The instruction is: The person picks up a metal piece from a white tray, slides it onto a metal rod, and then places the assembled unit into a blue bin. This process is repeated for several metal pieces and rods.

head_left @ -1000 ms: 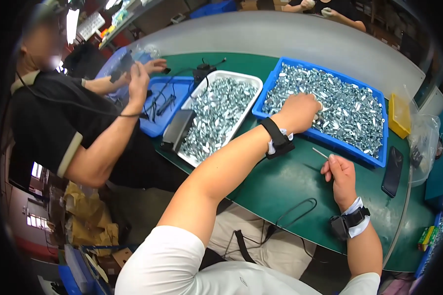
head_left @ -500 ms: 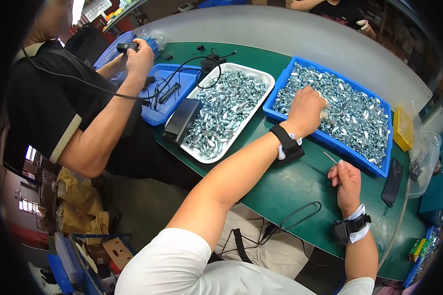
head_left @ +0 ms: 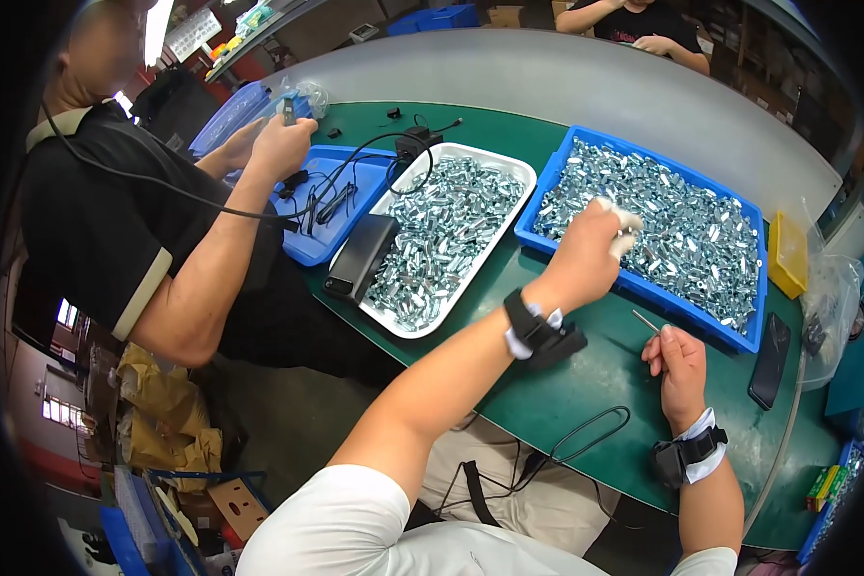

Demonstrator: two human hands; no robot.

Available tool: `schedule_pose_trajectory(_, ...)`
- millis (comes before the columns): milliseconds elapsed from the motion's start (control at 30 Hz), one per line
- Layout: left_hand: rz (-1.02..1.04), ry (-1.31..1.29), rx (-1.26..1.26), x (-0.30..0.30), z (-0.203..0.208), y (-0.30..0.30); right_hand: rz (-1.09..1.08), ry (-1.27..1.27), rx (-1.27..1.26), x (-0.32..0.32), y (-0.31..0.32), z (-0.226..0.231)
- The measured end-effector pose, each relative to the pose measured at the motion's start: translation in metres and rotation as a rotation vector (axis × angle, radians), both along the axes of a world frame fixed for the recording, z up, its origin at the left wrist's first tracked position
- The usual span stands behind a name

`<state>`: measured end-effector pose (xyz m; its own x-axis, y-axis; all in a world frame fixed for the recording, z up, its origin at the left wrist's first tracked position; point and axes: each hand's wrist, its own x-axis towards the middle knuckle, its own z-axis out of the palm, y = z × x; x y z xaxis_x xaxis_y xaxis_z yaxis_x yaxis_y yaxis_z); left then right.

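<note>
My left hand [head_left: 588, 252], with white covers on its fingertips, is over the near edge of a blue tray [head_left: 634, 281] heaped with small shiny metal parts [head_left: 686, 235]. Its fingers are drawn together, and whatever they hold is too small to make out. Nearer me and to the right, my right hand [head_left: 680, 370] pinches a thin metal rod [head_left: 646, 321] between thumb and fingers. The rod's free end points up and left toward the tray. Both wrists wear black straps over white cloth.
A white tray [head_left: 490, 252] of similar parts stands left, with a black case [head_left: 363, 257] on its rim. Further left, a co-worker [head_left: 115, 230] handles a small device above a blue tray [head_left: 307, 248] of cables. At right are a phone [head_left: 769, 360] and yellow bin [head_left: 787, 253].
My left hand has drawn back from the heaped parts toward me and slightly left. My right hand stays nearly still with the rod. The co-worker's hand and device have shifted right.
</note>
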<state>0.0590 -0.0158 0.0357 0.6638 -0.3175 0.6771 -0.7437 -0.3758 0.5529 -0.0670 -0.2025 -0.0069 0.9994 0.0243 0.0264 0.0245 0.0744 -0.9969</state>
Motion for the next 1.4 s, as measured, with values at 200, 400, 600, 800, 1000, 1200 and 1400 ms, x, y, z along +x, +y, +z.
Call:
schedule_pose_trajectory(200, -0.309, 0.83, -0.395, -0.045, -0.003, 0.01, -0.051, -0.048, 0.067, 0.002, 0.001, -0.007)
schedule_pose_trajectory(400, -0.475, 0.849, -0.425, -0.052, -0.021, 0.01, -0.076, -0.03, 0.074, -0.004, 0.001, -0.005)
schedule_pose_trajectory(600, -0.438, 0.692, -0.342, -0.056, -0.026, 0.008, -0.123, -0.023, 0.101, -0.007, 0.0, -0.009)
schedule_pose_trajectory(800, -0.398, 0.771, -0.241, -0.046, -0.019, 0.017, -0.086, -0.009, -0.026, 0.001, 0.004, 0.0)
schedule_pose_trajectory(1000, -0.454, 0.958, -0.334, -0.047, -0.017, 0.006, -0.051, 0.005, -0.015, 0.002, -0.008, -0.003)
schedule_pose_trajectory(1200, -0.403, 0.792, -0.141, -0.056, -0.022, 0.007, 0.032, 0.004, -0.106, -0.002, 0.004, 0.003)
schedule_pose_trajectory(1400, -0.495, 1.013, -0.17, -0.065, -0.023, 0.0, 0.045, -0.065, -0.253, -0.008, 0.005, -0.001)
